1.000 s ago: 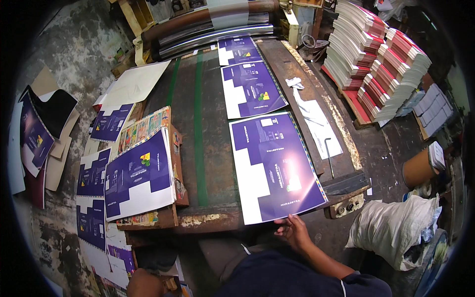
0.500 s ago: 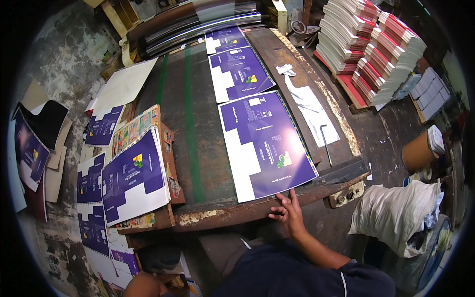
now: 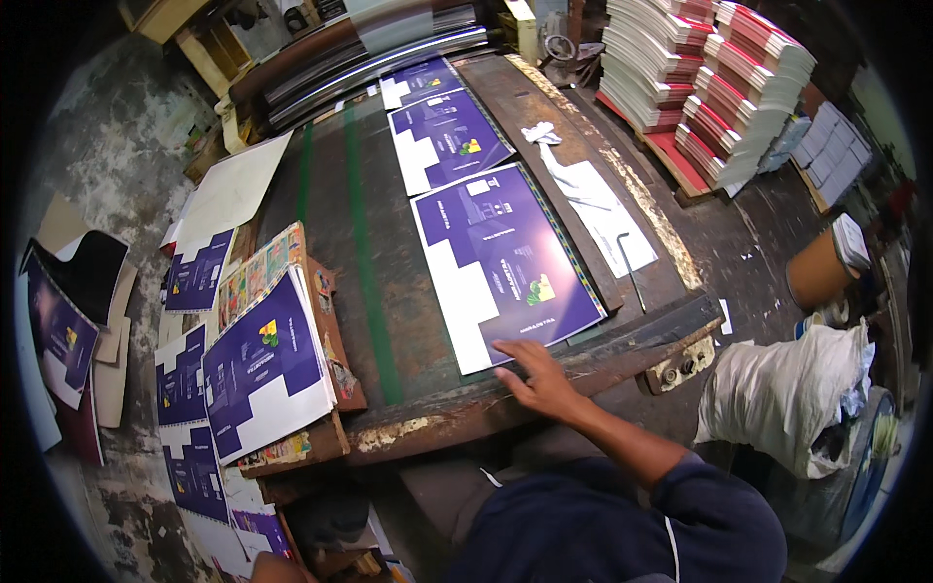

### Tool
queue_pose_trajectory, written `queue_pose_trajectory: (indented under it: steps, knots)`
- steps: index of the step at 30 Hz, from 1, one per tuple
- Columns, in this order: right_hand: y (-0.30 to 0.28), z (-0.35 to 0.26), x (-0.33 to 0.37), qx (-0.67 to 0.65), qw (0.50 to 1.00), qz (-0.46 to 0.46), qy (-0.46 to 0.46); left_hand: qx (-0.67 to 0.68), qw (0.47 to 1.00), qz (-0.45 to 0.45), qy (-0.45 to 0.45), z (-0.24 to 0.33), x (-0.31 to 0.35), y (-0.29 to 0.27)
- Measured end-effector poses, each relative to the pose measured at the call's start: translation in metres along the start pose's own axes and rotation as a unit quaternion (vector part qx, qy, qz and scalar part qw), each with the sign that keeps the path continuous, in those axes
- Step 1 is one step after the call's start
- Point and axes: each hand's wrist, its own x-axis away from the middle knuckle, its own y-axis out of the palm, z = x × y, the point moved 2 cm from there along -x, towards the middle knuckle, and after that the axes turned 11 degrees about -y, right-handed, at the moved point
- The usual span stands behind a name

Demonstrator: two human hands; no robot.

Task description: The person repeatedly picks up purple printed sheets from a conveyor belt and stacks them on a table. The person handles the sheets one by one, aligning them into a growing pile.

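Note:
A purple and white printed sheet [image 3: 510, 257] lies flat on the dark feed table [image 3: 326, 243]. My right hand [image 3: 536, 381] is over its near edge, fingers apart and holding nothing. The fingertips are at the sheet's lower border; whether they press on it I cannot tell. Beyond it, two more printed sheets of the same kind lie in a line toward the rollers [image 3: 389, 49]. To the left, a stack of purple printed sheets [image 3: 267, 360] rests on a low patterned block. Of my left arm only a patch of skin shows at the lower edge; the hand is out of sight.
A bent metal rod [image 3: 630, 272] and a white cloth [image 3: 588, 194] lie on the table's right side. Tall stacks of red and white printed sheets [image 3: 739, 97] stand on the floor at right. Nearer are a brown drum [image 3: 816, 272] and a white sack [image 3: 768, 389].
My right hand has moved left and up along the near edge of the front sheet, its fingers now reaching over the border. The view has shifted slightly; the sheets seem to lie as before.

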Motion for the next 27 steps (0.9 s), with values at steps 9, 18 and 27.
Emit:
queue_pose_trajectory:
  steps: [9, 18, 27]
  knots:
    - [-0.058, 0.035, 0.008, 0.253, 0.964, 0.075, -0.03, -0.013, 0.918, -0.073, -0.39, -0.101, 0.082, 0.059]
    - [-0.23, 0.071, 0.191, 0.393, 0.847, 0.286, 0.214, -0.26, 0.851, -0.213, -0.403, -0.217, 0.181, 0.177]
    - [-0.223, 0.079, 0.197, 0.383, 0.867, 0.217, 0.235, -0.142, 0.847, -0.171, -0.484, -0.212, 0.174, 0.169]
